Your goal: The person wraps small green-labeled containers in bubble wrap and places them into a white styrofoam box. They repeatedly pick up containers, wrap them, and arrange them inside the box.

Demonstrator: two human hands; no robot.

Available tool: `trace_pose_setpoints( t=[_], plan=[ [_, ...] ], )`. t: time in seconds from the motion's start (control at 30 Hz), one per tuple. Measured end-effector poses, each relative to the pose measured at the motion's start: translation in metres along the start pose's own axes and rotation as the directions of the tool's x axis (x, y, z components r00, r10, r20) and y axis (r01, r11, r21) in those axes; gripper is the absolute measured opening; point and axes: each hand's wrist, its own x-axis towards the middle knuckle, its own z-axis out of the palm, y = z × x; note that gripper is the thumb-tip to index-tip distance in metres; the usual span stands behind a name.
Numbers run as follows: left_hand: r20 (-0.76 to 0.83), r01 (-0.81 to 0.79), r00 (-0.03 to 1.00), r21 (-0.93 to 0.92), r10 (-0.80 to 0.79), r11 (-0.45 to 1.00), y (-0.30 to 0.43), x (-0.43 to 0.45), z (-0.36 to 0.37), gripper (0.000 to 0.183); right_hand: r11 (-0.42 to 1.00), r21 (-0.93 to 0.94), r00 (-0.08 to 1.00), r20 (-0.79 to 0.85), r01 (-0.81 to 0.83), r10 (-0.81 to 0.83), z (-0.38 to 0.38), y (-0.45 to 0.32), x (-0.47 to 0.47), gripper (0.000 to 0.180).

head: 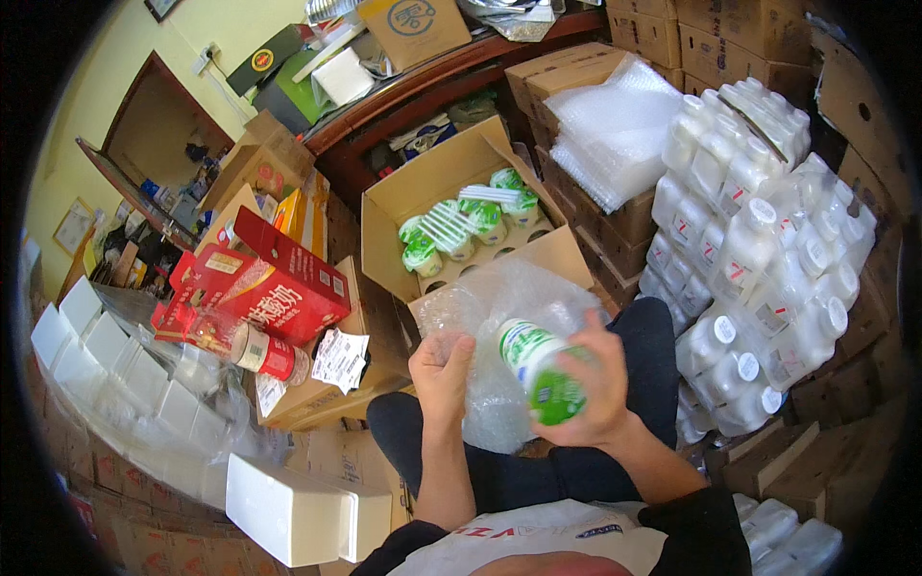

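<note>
My right hand grips a green and white plastic tub with a green foil lid, tilted over my lap and slightly blurred. Under it, a sheet of clear bubble wrap spreads across my knees and up against an open cardboard box. At the left edge of that wrap is my left hand, its fingers curled in; whether it pinches the film is unclear. Inside the cardboard box, several green-lidded cups stand in a holed cardboard insert, with wrapped white straws lying over them.
To the left, a red carton, a labelled jar and printed slips lie on a box. White foam boxes stand lower left. On the right are stacked bubble wrap and packs of white bottles.
</note>
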Motion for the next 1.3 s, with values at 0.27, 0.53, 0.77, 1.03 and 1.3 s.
trace_pose_setpoints(
  t=[0.27, 0.53, 0.77, 1.03, 1.3],
  plan=[
    [0.539, -0.189, 0.842, 0.296, 0.000, 0.936, 0.022, -0.071, 0.054, 0.011, 0.581, 0.291, 0.646, 0.437, -0.760, 0.626, 0.064, 0.085, -0.080, 0.074],
    [-0.137, 0.623, 0.764, -0.095, -0.630, 0.777, -0.055, -0.080, -0.002, 0.047, 0.631, 0.329, 0.678, 0.039, -0.702, 0.734, -0.011, 0.071, 0.008, 0.070],
    [-0.564, -0.055, 0.825, -0.014, 0.038, 0.998, -0.032, -0.038, -0.063, 0.040, 0.754, 0.150, 0.754, 0.315, -0.639, 0.577, -0.092, 0.002, 0.075, 0.082],
    [0.732, 0.651, 0.662, -0.451, -0.164, 0.611, -0.076, -0.074, 0.013, 0.078, 0.952, -0.097, 0.405, 0.889, -0.290, 0.213, -0.067, -0.044, 0.115, 0.088],
    [0.673, 0.745, 0.659, -0.646, -0.336, 0.166, -0.159, -0.114, 0.005, 0.080, 0.964, -0.019, -0.084, 0.996, -0.265, -0.003, -0.088, -0.055, 0.145, 0.075]
  ],
)
